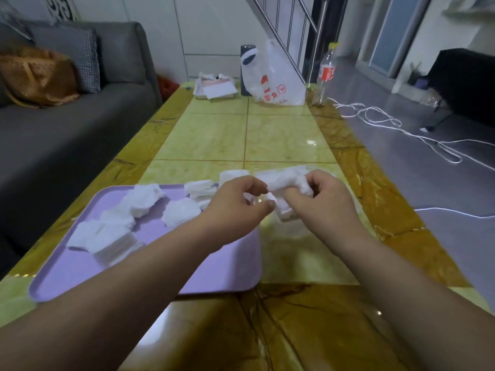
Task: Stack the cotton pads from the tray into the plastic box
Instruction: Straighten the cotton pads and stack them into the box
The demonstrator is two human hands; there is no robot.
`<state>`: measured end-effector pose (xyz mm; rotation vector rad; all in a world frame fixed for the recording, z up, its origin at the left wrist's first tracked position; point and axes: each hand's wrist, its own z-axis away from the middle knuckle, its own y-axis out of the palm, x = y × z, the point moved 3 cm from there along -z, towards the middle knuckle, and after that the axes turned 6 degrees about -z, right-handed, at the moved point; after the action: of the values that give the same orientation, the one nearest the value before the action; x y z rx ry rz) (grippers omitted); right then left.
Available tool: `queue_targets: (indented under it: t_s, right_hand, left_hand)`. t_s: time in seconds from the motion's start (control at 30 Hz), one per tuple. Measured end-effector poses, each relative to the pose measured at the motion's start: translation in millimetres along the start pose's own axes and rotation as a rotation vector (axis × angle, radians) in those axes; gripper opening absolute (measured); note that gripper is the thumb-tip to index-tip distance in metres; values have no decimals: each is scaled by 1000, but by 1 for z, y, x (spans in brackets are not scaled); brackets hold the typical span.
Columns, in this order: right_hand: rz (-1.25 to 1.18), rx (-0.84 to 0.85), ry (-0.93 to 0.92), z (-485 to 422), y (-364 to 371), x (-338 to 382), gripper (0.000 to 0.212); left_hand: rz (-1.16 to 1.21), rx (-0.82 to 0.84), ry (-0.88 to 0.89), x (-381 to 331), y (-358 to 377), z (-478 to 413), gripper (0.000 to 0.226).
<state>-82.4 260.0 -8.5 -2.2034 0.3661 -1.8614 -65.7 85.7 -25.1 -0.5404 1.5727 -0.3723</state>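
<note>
A lilac tray [80, 274] lies on the table at the near left, with several heaps of white cotton pads [112, 234] spread across its far half. Right of the tray stands a clear plastic box [289, 226], hard to make out, with a small stack of pads [284, 210] inside it. My right hand [316, 199] grips a bunch of white cotton pads [284, 179] just above the box. My left hand [235, 207] hovers beside it with fingers curled, its fingertips at the edge of that bunch; whether it pinches a pad is unclear.
A grey sofa with cushions and an orange bag [34, 76] runs along the left. At the table's far end stand a white plastic bag [276, 81], a cola bottle [325, 73], a dark cylinder [247, 57] and a box of papers [217, 88]. White cables [401, 129] lie on the floor.
</note>
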Motion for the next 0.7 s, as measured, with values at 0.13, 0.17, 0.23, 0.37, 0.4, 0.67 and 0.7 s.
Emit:
queue_targets:
  t_s: [0.13,0.17,0.23,0.37,0.4,0.67,0.7]
  right_hand:
    - [259,14,-10,-14,-22,-18,15]
    - [276,19,-14,-16,-24,-21,12]
    - [242,-24,-33,-18,-29,-24,10]
    - [177,-241,-34,-28,-46,-27,6]
    - [162,-282,-3,-32,-49,-32,11]
    - [52,-272,126,-48,-51,-52,36]
    - [79,-260,87,-48,-51,-50,32]
  left_hand:
    - [-116,7,-2,-2,23,-9,20]
    - [-141,0,-3,-1,25,-11,18]
    - [-214,-24,24,-2,26,-14,14]
    - [-367,-16,139,-20,30,-25,14]
    - [-400,2,185,-28,34,-30,15]
    - [-631,85,269,-47,71,-61,32]
    - [-639,76,275,-42,70,-59,33]
